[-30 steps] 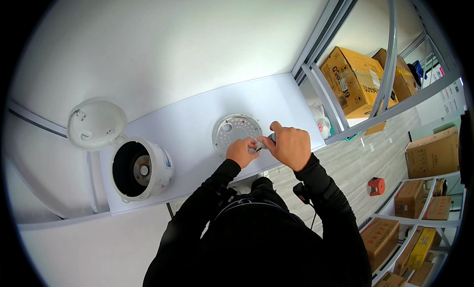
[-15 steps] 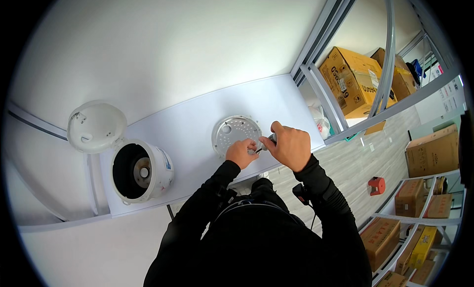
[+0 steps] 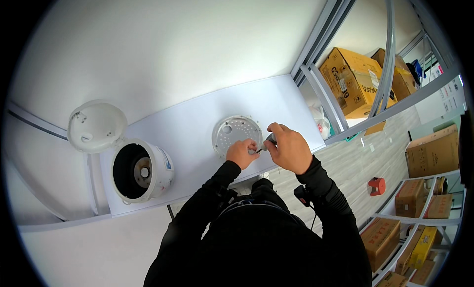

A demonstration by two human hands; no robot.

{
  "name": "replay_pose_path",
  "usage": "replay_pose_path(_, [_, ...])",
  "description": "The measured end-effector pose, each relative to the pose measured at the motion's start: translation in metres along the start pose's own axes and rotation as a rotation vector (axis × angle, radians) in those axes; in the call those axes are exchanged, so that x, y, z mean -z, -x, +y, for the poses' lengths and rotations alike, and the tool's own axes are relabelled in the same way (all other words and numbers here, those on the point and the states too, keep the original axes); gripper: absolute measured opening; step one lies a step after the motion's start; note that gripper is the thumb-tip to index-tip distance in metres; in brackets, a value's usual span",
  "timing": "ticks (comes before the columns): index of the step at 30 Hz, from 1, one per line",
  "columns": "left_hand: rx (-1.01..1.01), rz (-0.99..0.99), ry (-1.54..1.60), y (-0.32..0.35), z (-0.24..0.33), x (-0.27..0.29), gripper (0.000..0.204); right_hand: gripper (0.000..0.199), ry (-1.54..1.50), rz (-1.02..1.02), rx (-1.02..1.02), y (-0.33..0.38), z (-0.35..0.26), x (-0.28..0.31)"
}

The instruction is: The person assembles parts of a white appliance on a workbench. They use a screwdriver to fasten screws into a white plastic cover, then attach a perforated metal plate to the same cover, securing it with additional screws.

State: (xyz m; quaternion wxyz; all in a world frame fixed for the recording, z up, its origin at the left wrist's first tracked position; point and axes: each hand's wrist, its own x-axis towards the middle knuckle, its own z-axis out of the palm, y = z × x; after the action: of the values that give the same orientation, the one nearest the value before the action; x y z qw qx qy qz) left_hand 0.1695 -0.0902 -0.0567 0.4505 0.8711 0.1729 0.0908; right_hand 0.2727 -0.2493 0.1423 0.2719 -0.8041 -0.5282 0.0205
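Round grey perforated metal plate [image 3: 236,134] lies flat on the white worktop [image 3: 197,124], near its front edge; left hand [image 3: 242,153] pinches the plate's near rim, fingers closed on it. Right hand [image 3: 290,148] is clenched around a small dark-handled tool [image 3: 266,140] whose tip meets the plate's rim just beside the left fingers. Well left of the plate: white cylindrical cooker body [image 3: 140,171] with open hinged lid [image 3: 96,126]; brown cardboard boxes [image 3: 353,82] on shelving to the right.

A plain white wall [image 3: 163,45] fills the picture from nine to twelve o'clock. A white table [image 3: 192,124] stands against it. At two o'clock, brown cardboard boxes [image 3: 353,79] sit behind grey metal framing [image 3: 321,32]. Grey wood-look floor [image 3: 365,153] at three, stocked shelving [image 3: 419,223] at four.
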Motion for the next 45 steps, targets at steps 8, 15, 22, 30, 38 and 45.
replay_pose_path(8, [0.028, -0.006, 0.003, 0.002, 0.004, 0.001, 0.036, 0.026, -0.055, 0.103, -0.087, 0.003, -0.002, 0.015])
replay_pose_path(15, [-0.05, 0.036, -0.076, 0.009, 0.002, -0.001, 0.028, 0.027, -0.148, 0.215, -0.144, 0.009, 0.0, 0.021])
replay_pose_path(22, [-0.128, -0.154, -0.064, 0.023, 0.004, 0.025, 0.025, 0.026, -0.203, 0.295, -0.145, 0.011, -0.003, 0.026])
replay_pose_path(30, [-0.192, -0.347, -0.126, 0.04, -0.019, 0.064, 0.032, 0.026, -0.246, 0.272, -0.126, 0.01, -0.003, 0.017])
replay_pose_path(38, [-0.162, -0.206, -0.275, 0.051, -0.009, 0.077, 0.039, 0.025, -0.241, 0.205, -0.124, 0.011, -0.006, 0.012])
replay_pose_path(45, [-0.088, -0.021, -0.118, 0.027, 0.004, 0.042, 0.022, 0.026, -0.246, 0.213, -0.144, 0.017, 0.0, 0.009])
